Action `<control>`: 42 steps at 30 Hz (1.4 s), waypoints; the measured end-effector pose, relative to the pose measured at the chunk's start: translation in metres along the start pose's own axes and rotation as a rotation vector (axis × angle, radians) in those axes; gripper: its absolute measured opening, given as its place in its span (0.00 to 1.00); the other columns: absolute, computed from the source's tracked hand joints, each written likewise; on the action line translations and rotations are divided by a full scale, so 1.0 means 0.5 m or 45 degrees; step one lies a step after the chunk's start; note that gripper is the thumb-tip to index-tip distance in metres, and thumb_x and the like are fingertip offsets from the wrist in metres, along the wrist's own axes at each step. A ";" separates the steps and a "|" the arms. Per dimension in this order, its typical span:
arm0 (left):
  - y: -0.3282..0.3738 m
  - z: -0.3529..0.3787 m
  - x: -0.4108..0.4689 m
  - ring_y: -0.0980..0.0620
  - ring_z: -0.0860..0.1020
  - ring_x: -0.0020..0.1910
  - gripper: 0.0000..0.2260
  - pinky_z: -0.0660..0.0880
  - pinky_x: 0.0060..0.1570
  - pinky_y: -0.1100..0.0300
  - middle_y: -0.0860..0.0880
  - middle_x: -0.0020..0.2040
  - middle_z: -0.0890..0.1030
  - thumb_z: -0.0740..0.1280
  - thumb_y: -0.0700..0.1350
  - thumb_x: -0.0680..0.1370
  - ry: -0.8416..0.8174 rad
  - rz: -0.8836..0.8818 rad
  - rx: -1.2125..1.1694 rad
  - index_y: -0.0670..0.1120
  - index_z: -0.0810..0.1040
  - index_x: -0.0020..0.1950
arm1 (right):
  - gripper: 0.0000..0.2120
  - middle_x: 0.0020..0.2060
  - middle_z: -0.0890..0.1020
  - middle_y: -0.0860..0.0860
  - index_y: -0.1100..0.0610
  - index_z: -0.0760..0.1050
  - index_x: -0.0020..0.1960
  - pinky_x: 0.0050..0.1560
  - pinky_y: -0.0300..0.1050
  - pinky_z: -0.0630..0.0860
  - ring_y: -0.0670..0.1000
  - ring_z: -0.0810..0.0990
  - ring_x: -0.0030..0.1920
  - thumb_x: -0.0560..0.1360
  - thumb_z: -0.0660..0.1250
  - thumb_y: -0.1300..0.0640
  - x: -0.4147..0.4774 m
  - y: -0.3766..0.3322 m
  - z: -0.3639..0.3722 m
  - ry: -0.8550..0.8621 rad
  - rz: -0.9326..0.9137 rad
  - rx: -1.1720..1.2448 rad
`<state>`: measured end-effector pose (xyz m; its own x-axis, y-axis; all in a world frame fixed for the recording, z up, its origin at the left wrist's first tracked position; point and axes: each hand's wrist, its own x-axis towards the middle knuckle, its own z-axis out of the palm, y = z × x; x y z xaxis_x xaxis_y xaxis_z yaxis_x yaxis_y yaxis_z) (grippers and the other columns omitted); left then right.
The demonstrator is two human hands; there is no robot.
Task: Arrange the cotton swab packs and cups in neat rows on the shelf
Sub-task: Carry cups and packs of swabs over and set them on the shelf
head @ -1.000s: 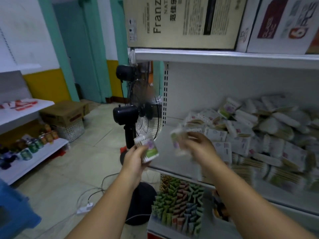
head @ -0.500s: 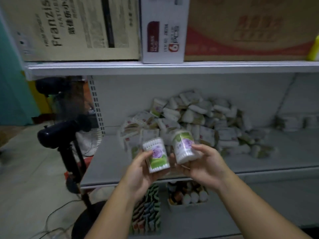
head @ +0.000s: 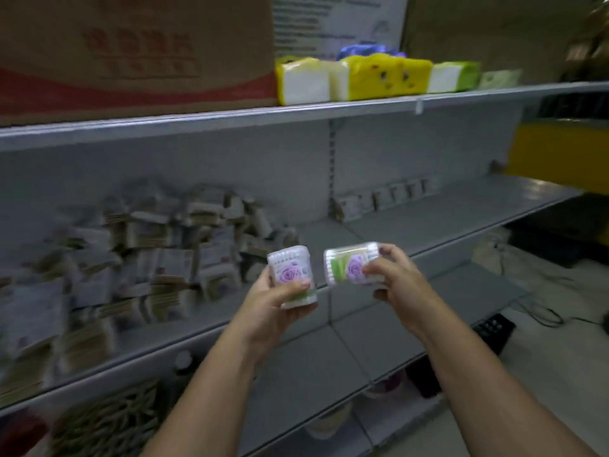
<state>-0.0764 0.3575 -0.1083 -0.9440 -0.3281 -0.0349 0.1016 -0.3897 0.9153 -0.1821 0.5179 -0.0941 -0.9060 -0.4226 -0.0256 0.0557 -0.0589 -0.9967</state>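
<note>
Grey shelf (head: 445, 219) holds heaped swab packs (head: 158, 258); left hand (head: 270, 311) grips upright cup (head: 290, 268), right hand (head: 398, 282) grips sideways cup (head: 346, 263).

Head camera looks forward and down, near the shelf (head: 445, 222).

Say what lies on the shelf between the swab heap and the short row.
Head view: only bare shelf between the heap and the row.

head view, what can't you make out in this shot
Head view:
Pile of swab packs: motion blur, labels and count unreadable.
Left cup: partly covered by the left hand.
Right cup: one end covered by the right hand.
Back row of packs: too small and dim to count.
Cardboard box: top cut off by the frame edge.
</note>
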 end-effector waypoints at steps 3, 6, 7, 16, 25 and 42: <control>-0.052 0.124 0.060 0.48 0.77 0.45 0.23 0.79 0.42 0.54 0.44 0.48 0.78 0.70 0.39 0.64 -0.050 -0.001 0.005 0.46 0.74 0.58 | 0.13 0.37 0.79 0.48 0.52 0.73 0.45 0.34 0.42 0.64 0.49 0.73 0.38 0.62 0.72 0.53 0.017 -0.013 -0.143 0.111 -0.045 -0.050; -0.097 0.237 0.120 0.48 0.80 0.43 0.25 0.79 0.46 0.50 0.45 0.49 0.80 0.73 0.37 0.63 -0.098 -0.026 0.036 0.45 0.74 0.59 | 0.04 0.36 0.80 0.50 0.54 0.77 0.40 0.40 0.42 0.72 0.48 0.77 0.38 0.73 0.68 0.55 0.042 -0.029 -0.258 0.150 -0.054 -0.005; -0.113 0.271 0.142 0.49 0.81 0.42 0.25 0.78 0.47 0.49 0.46 0.49 0.81 0.73 0.36 0.63 -0.124 -0.031 0.043 0.46 0.74 0.59 | 0.05 0.36 0.81 0.51 0.55 0.78 0.40 0.42 0.43 0.74 0.48 0.78 0.37 0.74 0.67 0.55 0.053 -0.036 -0.292 0.179 -0.040 0.027; -0.269 0.540 0.410 0.52 0.81 0.37 0.22 0.78 0.38 0.58 0.47 0.44 0.81 0.74 0.37 0.63 -0.321 -0.133 -0.048 0.46 0.74 0.55 | 0.08 0.26 0.80 0.47 0.55 0.77 0.40 0.35 0.38 0.73 0.45 0.78 0.29 0.75 0.66 0.53 0.190 -0.023 -0.607 0.530 -0.013 0.028; -0.402 0.844 0.683 0.55 0.81 0.38 0.22 0.75 0.38 0.62 0.50 0.45 0.82 0.71 0.44 0.63 -0.663 -0.267 -0.053 0.50 0.75 0.56 | 0.26 0.37 0.82 0.54 0.55 0.72 0.44 0.48 0.56 0.78 0.55 0.81 0.39 0.60 0.75 0.38 0.389 -0.086 -0.907 0.834 -0.079 0.011; -0.530 1.166 1.031 0.47 0.81 0.45 0.31 0.79 0.42 0.52 0.41 0.52 0.80 0.72 0.38 0.58 -0.143 0.031 0.157 0.46 0.71 0.61 | 0.22 0.46 0.77 0.59 0.53 0.67 0.50 0.43 0.49 0.74 0.54 0.78 0.40 0.62 0.75 0.62 0.737 -0.048 -1.340 0.509 -0.062 0.169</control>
<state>-0.7728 0.7935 -0.1347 -0.9715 -0.2353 0.0269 0.0924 -0.2720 0.9578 -0.7985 0.9696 -0.1312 -0.9989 -0.0338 -0.0326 0.0386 -0.1971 -0.9796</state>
